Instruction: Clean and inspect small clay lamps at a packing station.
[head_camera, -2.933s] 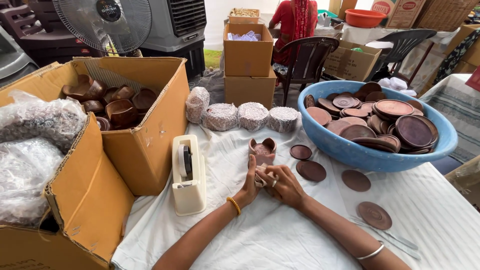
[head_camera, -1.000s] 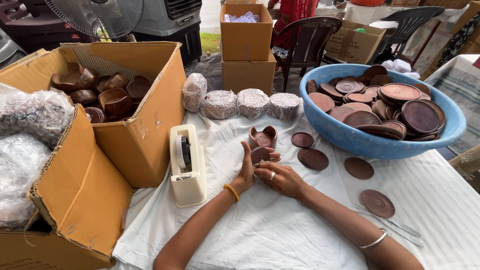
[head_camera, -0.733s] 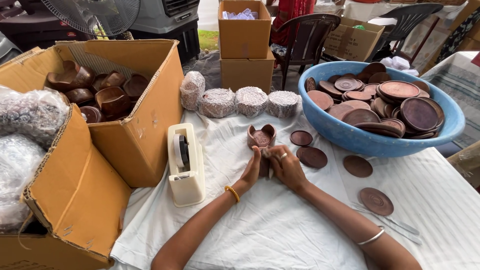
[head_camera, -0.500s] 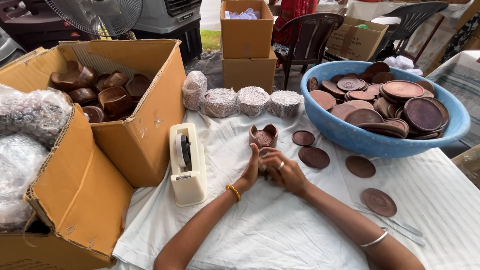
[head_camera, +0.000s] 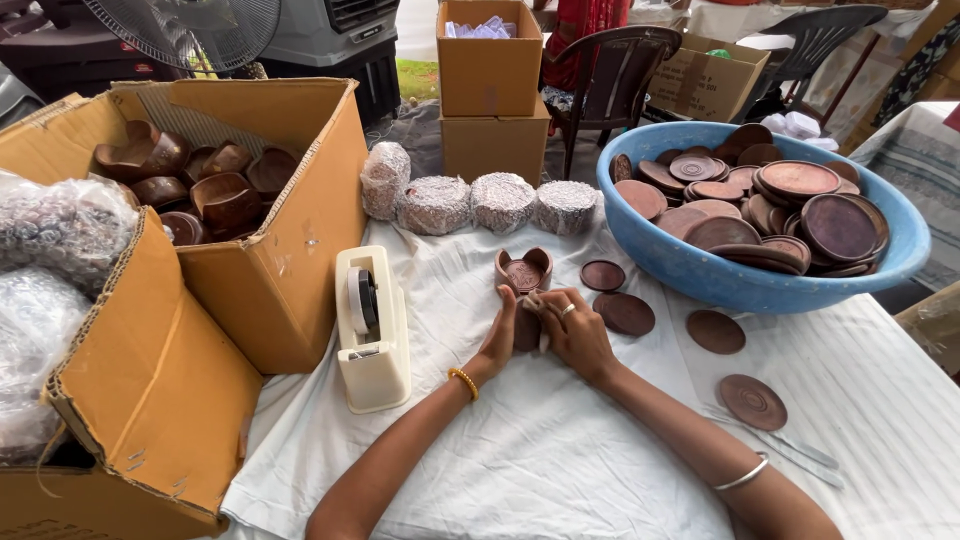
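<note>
We pressed our left hand (head_camera: 500, 335) and right hand (head_camera: 572, 330) around a small stack of brown discs (head_camera: 527, 325), clasping it from both sides on the white-clothed worktop (head_camera: 560, 450). It stood just before a brown holder (head_camera: 523, 270), between the tape dispenser (head_camera: 371, 325) and loose discs (head_camera: 625, 313) near the blue basin (head_camera: 700, 280).

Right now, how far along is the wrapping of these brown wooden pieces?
Done: four foil-wrapped round bundles line the back of the white cloth. In hand: the left hand and right hand press together around a small brown stack, beside a brown wooden holder. Left: loose brown discs on the cloth and many more in the blue plastic basin.
</note>
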